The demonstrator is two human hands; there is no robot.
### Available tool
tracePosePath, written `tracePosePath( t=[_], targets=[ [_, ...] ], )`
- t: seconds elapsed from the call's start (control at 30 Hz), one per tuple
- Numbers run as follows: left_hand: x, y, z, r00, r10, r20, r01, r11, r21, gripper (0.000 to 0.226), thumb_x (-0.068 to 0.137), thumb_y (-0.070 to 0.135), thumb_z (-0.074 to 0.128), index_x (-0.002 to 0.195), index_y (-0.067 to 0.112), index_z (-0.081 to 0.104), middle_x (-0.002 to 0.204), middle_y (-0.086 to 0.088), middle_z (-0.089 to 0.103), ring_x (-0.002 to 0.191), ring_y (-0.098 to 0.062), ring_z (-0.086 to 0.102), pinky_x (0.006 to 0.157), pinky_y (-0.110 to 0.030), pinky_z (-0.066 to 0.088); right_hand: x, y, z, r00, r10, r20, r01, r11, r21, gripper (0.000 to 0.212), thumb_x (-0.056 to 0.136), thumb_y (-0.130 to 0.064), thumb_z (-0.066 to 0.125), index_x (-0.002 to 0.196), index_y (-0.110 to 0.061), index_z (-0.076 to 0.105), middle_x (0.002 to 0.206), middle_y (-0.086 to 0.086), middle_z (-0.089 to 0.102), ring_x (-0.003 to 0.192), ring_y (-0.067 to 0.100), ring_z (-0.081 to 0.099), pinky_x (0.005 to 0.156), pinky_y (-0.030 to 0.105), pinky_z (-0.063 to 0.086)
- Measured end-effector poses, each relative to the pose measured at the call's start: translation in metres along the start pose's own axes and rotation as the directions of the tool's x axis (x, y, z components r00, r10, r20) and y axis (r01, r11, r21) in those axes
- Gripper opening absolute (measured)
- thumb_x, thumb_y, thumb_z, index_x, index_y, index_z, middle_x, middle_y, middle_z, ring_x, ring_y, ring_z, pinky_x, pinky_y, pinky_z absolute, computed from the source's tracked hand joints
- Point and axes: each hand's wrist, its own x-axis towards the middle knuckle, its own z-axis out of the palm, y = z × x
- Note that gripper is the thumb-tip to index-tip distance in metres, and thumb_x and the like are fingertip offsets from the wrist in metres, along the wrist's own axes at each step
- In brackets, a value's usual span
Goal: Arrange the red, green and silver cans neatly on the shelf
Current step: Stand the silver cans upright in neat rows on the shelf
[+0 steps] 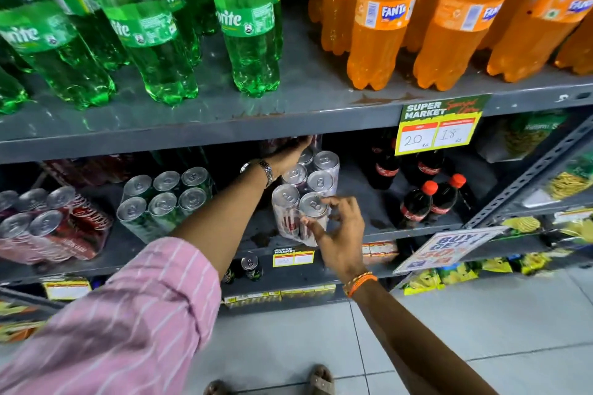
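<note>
The person is working at the middle shelf, where three shrink-wrapped packs are standing: the red cans at the left, the green cans in the middle and the silver cans to the right, in a column running from the front edge towards the back. The left hand is reaching deep under the upper shelf and is lying with its fingers spread on something at the rear of the silver column; whether it is gripping or only pressing I cannot tell, since the shelf edge is hiding the fingertips. The right hand is hovering released at the front of the silver pack, fingers curled loosely and just beside the nearest can top, closed on nothing. The step in hand is probably squaring the silver pack against its neighbours. To do it well, the person should be steadying the back with the left hand while the right one is pushing low on the front cans, not at the tops, so the tall thin cans are sliding and not tipping. The gap between the silver and green packs looks uneven, and the cola bottles are standing near on the right, so any sideways shove should be going leftward and gently.
</note>
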Motion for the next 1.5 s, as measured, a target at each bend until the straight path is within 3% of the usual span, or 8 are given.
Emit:
tracePosePath(
  t=[0.37, 0.53, 0.67, 0.77, 0.83, 0.93, 1.27, 1.5],
  targets=[
    [-0.028, -0.053, -0.029, 0.97, -0.084, -0.229, 0.035, 0.977, -0.21, 0.099, 0.07, 0.087, 0.035, 0.144, 0.023, 0.046, 0.153, 0.003, 0.043, 0.142, -0.012, 0.037, 0.123, -0.036, 0.021, 0.036, 0.023, -0.026, 0.998, 0.04, -0.044, -0.04, 0.999, 0.008, 0.041, 0.075, 0.009, 0.07, 0.107, -0.016, 0.067, 0.101, -0.006, 0.067, 0.089, 0.004, 0.07, 0.075, 0.021, 0.059],
    [-0.075, -0.093, -0.022, 0.956, -0.12, -0.267, 0.046, 0.962, -0.269, 0.088, 0.07, 0.089, 0.039, 0.13, 0.027, 0.057, 0.139, 0.006, 0.057, 0.131, -0.009, 0.049, 0.116, -0.039, 0.031, 0.103, 0.037, -0.034, 0.996, 0.061, 0.07, -0.06, 0.998, -0.012, 0.031, 0.08, 0.008, 0.064, 0.105, -0.009, 0.069, 0.103, 0.004, 0.075, 0.097, 0.013, 0.072, 0.094, 0.04, 0.058],
    [-0.1, -0.1, -0.003, 0.958, -0.045, -0.282, -0.049, 0.948, -0.315, 0.042, 0.093, 0.03, 0.058, 0.132, 0.015, 0.051, 0.135, 0.001, 0.054, 0.109, 0.009, 0.057, 0.095, -0.013, 0.047, 0.124, 0.045, -0.032, 0.988, 0.108, 0.112, -0.104, 0.994, -0.039, 0.024, 0.086, -0.009, 0.066, 0.11, -0.006, 0.07, 0.108, 0.01, 0.075, 0.101, 0.02, 0.07, 0.099, 0.044, 0.055],
    [-0.096, -0.108, 0.003, 0.962, -0.054, -0.267, -0.02, 0.964, -0.266, 0.053, 0.083, -0.001, 0.067, 0.129, 0.008, 0.044, 0.132, -0.007, 0.055, 0.115, -0.012, 0.058, 0.083, -0.009, 0.049, 0.096, 0.051, -0.033, 0.975, 0.211, 0.063, -0.219, 0.961, 0.169, 0.026, 0.086, -0.035, 0.066, 0.104, -0.017, 0.071, 0.104, 0.006, 0.075, 0.095, 0.014, 0.067, 0.097, 0.049, 0.055],
    [-0.091, -0.114, 0.008, 0.973, -0.062, -0.223, 0.022, 0.984, -0.177, 0.056, 0.077, -0.006, 0.07, 0.123, 0.012, 0.043, 0.124, -0.004, 0.057, 0.116, -0.018, 0.056, 0.091, -0.015, 0.051, 0.066, 0.053, -0.028, 0.961, 0.263, 0.09, -0.278, 0.919, 0.278, 0.029, 0.085, -0.025, 0.071, 0.11, -0.01, 0.068, 0.105, 0.006, 0.073, 0.09, 0.006, 0.066, 0.092, 0.038, 0.057],
    [-0.082, -0.119, 0.014, 0.955, -0.066, -0.289, 0.055, 0.997, -0.047, 0.069, 0.065, 0.01, 0.081, 0.123, 0.022, 0.046, 0.122, -0.002, 0.063, 0.113, -0.018, 0.062, 0.102, -0.039, 0.051, 0.038, 0.055, -0.013, 0.954, 0.246, 0.169, -0.283, 0.928, 0.243, 0.042, 0.074, -0.011, 0.08, 0.112, -0.014, 0.062, 0.106, 0.001, 0.07, 0.088, -0.003, 0.067, 0.082, 0.018, 0.056],
    [-0.087, -0.123, 0.027, 0.918, -0.032, -0.395, 0.094, 0.986, 0.138, 0.07, 0.064, 0.023, 0.086, 0.125, 0.019, 0.05, 0.118, -0.004, 0.07, 0.104, -0.021, 0.069, 0.091, -0.038, 0.057, 0.049, 0.06, -0.015, 0.964, 0.142, 0.226, -0.121, 0.987, -0.102, 0.038, 0.082, -0.014, 0.071, 0.117, -0.01, 0.057, 0.115, 0.006, 0.065, 0.109, 0.02, 0.063, 0.1, 0.043, 0.052],
    [-0.107, -0.131, 0.042, 0.905, 0.039, -0.424, 0.024, 0.99, 0.142, 0.065, 0.062, 0.035, 0.083, 0.116, 0.016, 0.052, 0.113, -0.003, 0.071, 0.098, -0.019, 0.07, 0.085, -0.039, 0.059, 0.037, 0.068, -0.023, 0.966, 0.086, 0.245, -0.073, 0.996, -0.059, 0.039, 0.084, -0.014, 0.07, 0.121, -0.008, 0.056, 0.116, -0.001, 0.061, 0.111, 0.017, 0.06, 0.099, 0.034, 0.049]
  ],
)
